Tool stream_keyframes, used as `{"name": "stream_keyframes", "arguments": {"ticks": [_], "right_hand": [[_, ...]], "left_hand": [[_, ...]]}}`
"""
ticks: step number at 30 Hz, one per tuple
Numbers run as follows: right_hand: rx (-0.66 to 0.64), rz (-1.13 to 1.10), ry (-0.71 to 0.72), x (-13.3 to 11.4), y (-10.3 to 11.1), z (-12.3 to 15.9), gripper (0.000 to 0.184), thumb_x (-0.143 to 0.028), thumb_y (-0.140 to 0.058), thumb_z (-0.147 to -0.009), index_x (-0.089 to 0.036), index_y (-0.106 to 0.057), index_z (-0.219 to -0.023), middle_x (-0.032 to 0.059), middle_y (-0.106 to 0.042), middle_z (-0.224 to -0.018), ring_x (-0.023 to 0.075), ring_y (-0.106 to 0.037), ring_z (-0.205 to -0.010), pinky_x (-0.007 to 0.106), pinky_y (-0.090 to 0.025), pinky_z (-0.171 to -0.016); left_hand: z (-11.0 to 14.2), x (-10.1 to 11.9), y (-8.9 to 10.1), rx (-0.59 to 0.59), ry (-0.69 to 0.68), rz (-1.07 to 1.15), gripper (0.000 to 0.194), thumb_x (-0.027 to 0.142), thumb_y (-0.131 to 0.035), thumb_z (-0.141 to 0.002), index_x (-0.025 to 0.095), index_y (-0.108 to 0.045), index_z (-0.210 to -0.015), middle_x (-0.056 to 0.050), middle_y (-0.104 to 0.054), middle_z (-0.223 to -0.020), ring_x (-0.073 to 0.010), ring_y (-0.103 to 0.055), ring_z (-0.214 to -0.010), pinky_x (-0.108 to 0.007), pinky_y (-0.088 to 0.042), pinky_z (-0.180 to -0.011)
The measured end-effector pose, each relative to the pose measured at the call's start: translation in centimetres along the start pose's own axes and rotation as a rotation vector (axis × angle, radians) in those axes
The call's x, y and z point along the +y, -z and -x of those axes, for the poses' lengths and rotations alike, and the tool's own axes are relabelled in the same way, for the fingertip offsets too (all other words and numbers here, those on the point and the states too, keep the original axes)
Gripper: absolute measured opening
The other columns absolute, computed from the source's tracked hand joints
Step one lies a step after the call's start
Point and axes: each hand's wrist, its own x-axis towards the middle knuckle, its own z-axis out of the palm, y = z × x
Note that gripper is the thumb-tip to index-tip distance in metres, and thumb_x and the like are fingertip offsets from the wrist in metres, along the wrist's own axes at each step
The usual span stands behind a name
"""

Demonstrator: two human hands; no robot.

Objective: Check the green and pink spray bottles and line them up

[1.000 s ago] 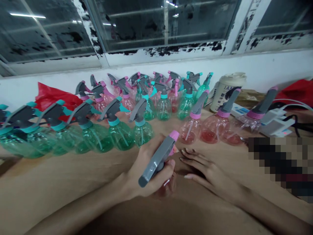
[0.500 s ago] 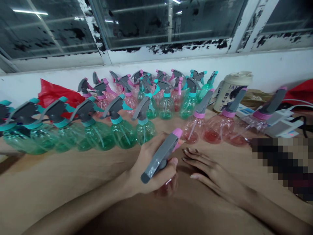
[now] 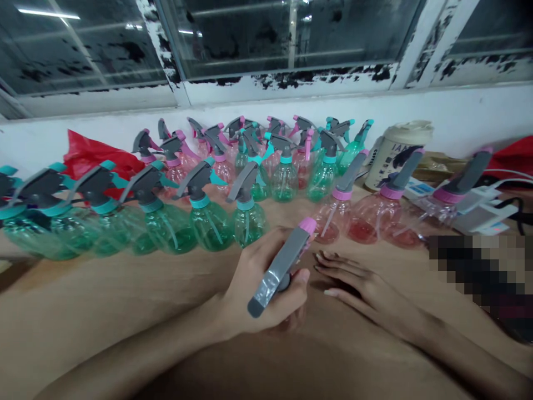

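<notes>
My left hand is wrapped round the neck of a pink spray bottle, whose grey head and pink nozzle point away to the upper right. Most of that bottle's body is hidden behind the fingers. My right hand lies palm down on the table with its fingers stretched out, apart from the bottle. Just beyond it stand three pink spray bottles with pink collars. To the left runs a row of several green spray bottles with turquoise collars.
More pink and green spray bottles crowd the back by the wall. A beige cup stands at the back right, beside white power strips with cables. Red plastic lies at the back left. A pixelated patch covers the right edge.
My left hand has shifted slightly to the right with the pink spray bottle, and more of its body is now covered. My right hand stays flat on the table.
</notes>
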Motion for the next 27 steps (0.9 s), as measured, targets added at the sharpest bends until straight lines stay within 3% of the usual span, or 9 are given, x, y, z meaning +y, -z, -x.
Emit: {"name": "stream_keyframes", "arguments": {"ticks": [8,12,27], "right_hand": [[0.084,0.022,0.012,-0.14,-0.54,0.24,0.045,-0.035,-0.053,-0.086,-0.022,-0.048,-0.129,0.0056,-0.051,-0.133,0.0215,-0.043,-0.125,0.044,-0.039,-0.103],[0.068,0.049,0.013,-0.27,-0.54,0.24,0.046,-0.035,-0.052,-0.087,-0.023,-0.046,-0.130,0.0046,-0.049,-0.135,0.0213,-0.042,-0.126,0.045,-0.038,-0.103],[0.066,0.085,0.039,-0.13,-0.77,0.42,0.049,-0.035,-0.050,-0.088,-0.022,-0.041,-0.134,0.0051,-0.045,-0.138,0.0215,-0.039,-0.128,0.046,-0.035,-0.105]], "left_hand": [[0.35,-0.04,-0.13,-0.026,0.067,-0.017,0.014,0.017,-0.052,-0.074,0.018,-0.052,-0.088,-0.001,-0.051,-0.075,-0.0166,-0.052,-0.069,-0.032,-0.050,-0.066],[-0.04,0.00,0.22,-0.079,0.061,-0.015,0.022,0.017,-0.051,-0.073,0.018,-0.050,-0.095,-0.002,-0.054,-0.079,-0.0167,-0.055,-0.068,-0.032,-0.051,-0.065],[-0.47,0.55,0.77,-0.127,0.020,0.007,0.022,0.014,-0.046,-0.071,0.022,-0.051,-0.091,-0.003,-0.057,-0.085,-0.0194,-0.059,-0.077,-0.035,-0.052,-0.070]]}}
